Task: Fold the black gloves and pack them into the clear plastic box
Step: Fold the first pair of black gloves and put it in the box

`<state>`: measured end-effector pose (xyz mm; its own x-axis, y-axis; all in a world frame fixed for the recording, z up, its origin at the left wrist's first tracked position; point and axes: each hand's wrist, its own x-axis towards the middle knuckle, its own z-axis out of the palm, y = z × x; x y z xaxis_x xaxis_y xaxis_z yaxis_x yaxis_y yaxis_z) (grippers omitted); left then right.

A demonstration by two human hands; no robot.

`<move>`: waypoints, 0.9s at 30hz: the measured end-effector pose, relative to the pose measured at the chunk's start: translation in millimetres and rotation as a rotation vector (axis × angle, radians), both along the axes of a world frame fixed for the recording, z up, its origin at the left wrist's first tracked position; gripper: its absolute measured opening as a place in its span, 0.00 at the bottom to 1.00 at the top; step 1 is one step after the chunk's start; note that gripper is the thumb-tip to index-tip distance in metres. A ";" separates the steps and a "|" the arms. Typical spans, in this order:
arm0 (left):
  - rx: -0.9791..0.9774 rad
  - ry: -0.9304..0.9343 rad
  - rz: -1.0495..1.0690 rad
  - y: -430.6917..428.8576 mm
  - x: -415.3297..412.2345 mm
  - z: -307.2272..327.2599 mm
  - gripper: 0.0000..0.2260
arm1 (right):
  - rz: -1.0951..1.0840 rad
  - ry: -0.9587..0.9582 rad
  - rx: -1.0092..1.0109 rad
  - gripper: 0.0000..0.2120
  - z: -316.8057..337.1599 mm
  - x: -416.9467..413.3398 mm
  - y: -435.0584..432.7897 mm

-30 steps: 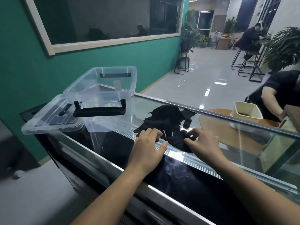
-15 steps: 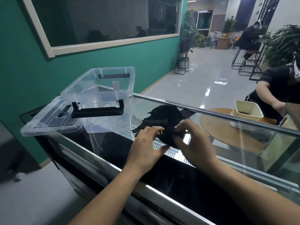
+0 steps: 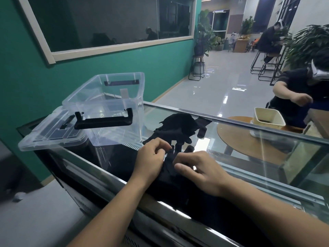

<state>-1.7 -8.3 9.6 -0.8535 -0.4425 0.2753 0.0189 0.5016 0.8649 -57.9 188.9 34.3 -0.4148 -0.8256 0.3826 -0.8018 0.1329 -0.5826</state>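
**One glove drawn out of the pile; box not yet loaded**

Since a second ago, both hands have pulled one glove (image 3: 170, 168) toward the near edge of the counter (image 3: 249, 157), away from the pile of gloves (image 3: 178, 127). The left hand (image 3: 151, 157) pinches its finger end; the right hand (image 3: 197, 168) pins its cuff side. Judged: folding is only starting.

The clear box (image 3: 114, 104), left of the pile, stands open and holds nothing visible. Its lid (image 3: 51, 132) lies beside it.

head view, close, forward and down
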 end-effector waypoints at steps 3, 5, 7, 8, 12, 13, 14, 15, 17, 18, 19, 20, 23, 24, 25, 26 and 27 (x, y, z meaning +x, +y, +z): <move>-0.053 -0.047 -0.021 1.5 -1.6 -2.3 0.09 | -0.114 -0.006 -0.074 0.14 -3.3 -5.6 0.4; -0.104 -0.071 -0.044 2.9 -2.2 -4.5 0.07 | -0.241 0.039 -0.143 0.09 -8.1 -15.1 1.0; -0.153 -0.096 -0.066 4.9 -1.9 -5.8 0.06 | -0.365 0.076 -0.173 0.06 -13.0 -26.3 2.5; -0.176 -0.108 -0.067 6.0 -1.8 -6.1 0.05 | -0.416 0.077 -0.179 0.05 -15.2 -31.7 4.1; -0.167 -0.095 -0.048 8.2 -1.0 -5.9 0.04 | -0.585 0.069 -0.153 0.03 -23.6 -50.0 10.7; -0.148 -0.091 -0.044 8.6 -1.0 -5.6 0.04 | -0.611 0.062 -0.136 0.03 -24.8 -52.7 11.3; -0.135 -0.086 -0.040 8.9 -0.4 -5.0 0.04 | -0.628 0.051 -0.121 0.03 -25.8 -54.8 11.8; -0.128 -0.077 -0.031 8.6 -0.5 -4.4 0.04 | -0.637 0.040 -0.110 0.03 -26.7 -56.4 11.9; -0.140 -0.033 0.020 6.4 -1.1 -4.4 0.06 | -0.642 0.020 -0.090 0.03 -27.9 -58.1 11.8; -0.154 -0.009 0.069 4.5 -1.6 -4.8 0.06 | -0.639 0.012 -0.082 0.04 -28.4 -58.9 11.7; -0.166 0.003 0.125 2.4 -2.0 -5.6 0.07 | -0.635 0.005 -0.073 0.04 -28.8 -59.4 11.4; -0.174 -0.001 0.180 1.0 -2.3 -6.8 0.07 | -0.628 -0.003 -0.063 0.04 -29.3 -59.7 11.3; -0.249 -0.122 0.290 1.0 -3.8 -12.2 0.11 | -0.610 -0.031 -0.046 0.05 -30.5 -60.3 11.2; -0.305 -0.173 0.315 2.7 -3.9 -13.0 0.12 | -0.605 -0.030 -0.041 0.05 -30.5 -60.4 11.4; -0.353 -0.207 0.330 4.1 -4.0 -13.5 0.12 | -0.601 -0.024 -0.031 0.05 -30.6 -60.6 11.4; -0.381 -0.222 0.341 5.2 -3.5 -13.3 0.12 | -0.598 -0.018 -0.021 0.05 -30.4 -60.4 11.5; -0.389 -0.222 0.348 5.3 -3.6 -13.8 0.12 | -0.595 -0.016 -0.011 0.05 -30.5 -60.2 11.4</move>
